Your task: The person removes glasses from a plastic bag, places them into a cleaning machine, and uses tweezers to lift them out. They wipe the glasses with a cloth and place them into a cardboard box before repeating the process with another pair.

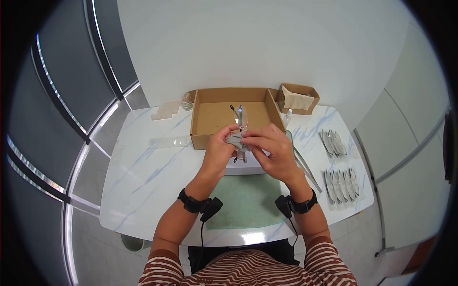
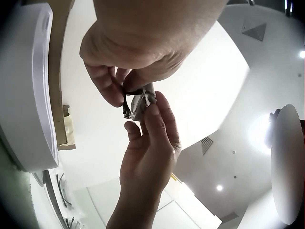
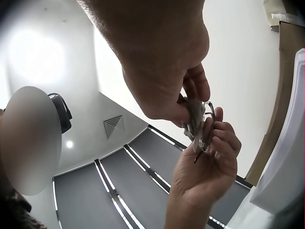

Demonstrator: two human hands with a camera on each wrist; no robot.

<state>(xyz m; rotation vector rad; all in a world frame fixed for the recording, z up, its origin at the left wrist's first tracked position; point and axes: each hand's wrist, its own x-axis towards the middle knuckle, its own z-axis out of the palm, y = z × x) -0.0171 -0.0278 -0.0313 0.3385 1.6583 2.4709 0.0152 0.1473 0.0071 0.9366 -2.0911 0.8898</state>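
- Left hand (image 1: 218, 151) pinches eyeglasses (image 1: 240, 120); right hand (image 1: 277, 151) grips gray cloth (image 1: 234, 139) against them.
- The eyeglasses are held aloft between 2 hands, at the cardboard box's (image 1: 202, 142) near side.
- Uneven finger pressure could bend the slender frame; a slack pinch could drop it.

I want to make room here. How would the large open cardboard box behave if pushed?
The large open cardboard box looks low and wide, so it probably wouldn't tip. Its thin walls suggest it's light for its size and might flex slightly.
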